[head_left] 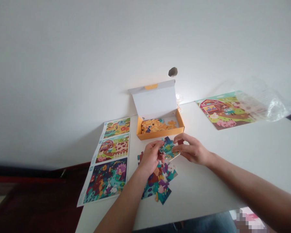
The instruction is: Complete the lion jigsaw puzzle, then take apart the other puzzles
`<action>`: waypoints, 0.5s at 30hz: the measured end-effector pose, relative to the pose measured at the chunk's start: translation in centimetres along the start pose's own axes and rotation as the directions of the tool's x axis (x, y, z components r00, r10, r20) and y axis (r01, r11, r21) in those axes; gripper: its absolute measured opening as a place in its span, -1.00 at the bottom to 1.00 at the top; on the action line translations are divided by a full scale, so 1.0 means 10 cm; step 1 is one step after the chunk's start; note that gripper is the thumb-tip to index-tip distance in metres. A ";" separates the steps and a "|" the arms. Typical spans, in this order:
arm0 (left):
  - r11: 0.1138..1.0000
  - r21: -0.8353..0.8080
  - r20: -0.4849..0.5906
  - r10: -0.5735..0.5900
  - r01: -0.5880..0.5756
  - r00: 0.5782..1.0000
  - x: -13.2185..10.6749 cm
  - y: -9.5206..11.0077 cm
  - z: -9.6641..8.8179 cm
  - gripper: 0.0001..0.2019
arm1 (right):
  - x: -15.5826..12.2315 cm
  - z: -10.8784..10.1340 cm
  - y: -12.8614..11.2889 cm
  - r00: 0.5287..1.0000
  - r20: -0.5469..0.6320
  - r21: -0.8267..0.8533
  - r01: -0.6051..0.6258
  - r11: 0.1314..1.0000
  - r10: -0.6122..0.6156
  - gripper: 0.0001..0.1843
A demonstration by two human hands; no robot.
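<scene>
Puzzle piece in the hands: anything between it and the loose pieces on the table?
Nothing visible: the left hand grips the puzzle piece from one side, above the edge of the jigsaw pieces, leaving the line down open.

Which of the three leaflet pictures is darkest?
The nearest one, a dark scene with a peacock-like bird; the barn picture and the far picture are much brighter.

A plain white wall (pixel 87 64) fills the upper part of the frame in front of me, with a dark patch (pixel 173 72) near its middle. My white table (pixel 220 168) sits below it, a dark red floor (pixel 36 207) shows at lower left, and the light is soft.
</scene>
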State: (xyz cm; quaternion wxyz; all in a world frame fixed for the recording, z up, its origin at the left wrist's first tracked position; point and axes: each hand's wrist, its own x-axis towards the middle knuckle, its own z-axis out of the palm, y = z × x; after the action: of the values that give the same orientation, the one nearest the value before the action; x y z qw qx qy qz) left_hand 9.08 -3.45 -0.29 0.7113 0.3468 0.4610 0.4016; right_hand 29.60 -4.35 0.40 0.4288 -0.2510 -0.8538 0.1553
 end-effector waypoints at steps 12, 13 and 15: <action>0.988 -0.122 0.002 -0.099 0.098 0.995 -0.02 -0.01 0.00 -0.70 | -0.02 0.00 -0.06 0.986 -0.088 -0.048 0.140 0.989 -0.144 -0.68; 0.995 -0.087 0.004 -0.050 0.050 0.999 -0.02 -0.01 -0.01 -0.69 | -0.01 0.00 -0.06 0.987 -0.080 -0.034 0.135 0.990 -0.138 -0.70; 0.997 -0.004 0.001 0.078 -0.078 0.997 -0.04 0.00 -0.02 -0.68 | 0.00 0.00 -0.05 0.992 -0.055 0.003 0.117 0.993 -0.117 -0.73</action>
State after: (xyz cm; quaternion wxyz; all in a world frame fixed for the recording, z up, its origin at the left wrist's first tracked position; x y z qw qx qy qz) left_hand 8.76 -3.76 -0.25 0.6960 0.3636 0.4457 0.4298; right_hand 29.43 -4.79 0.62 0.4611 -0.2032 -0.8545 0.1259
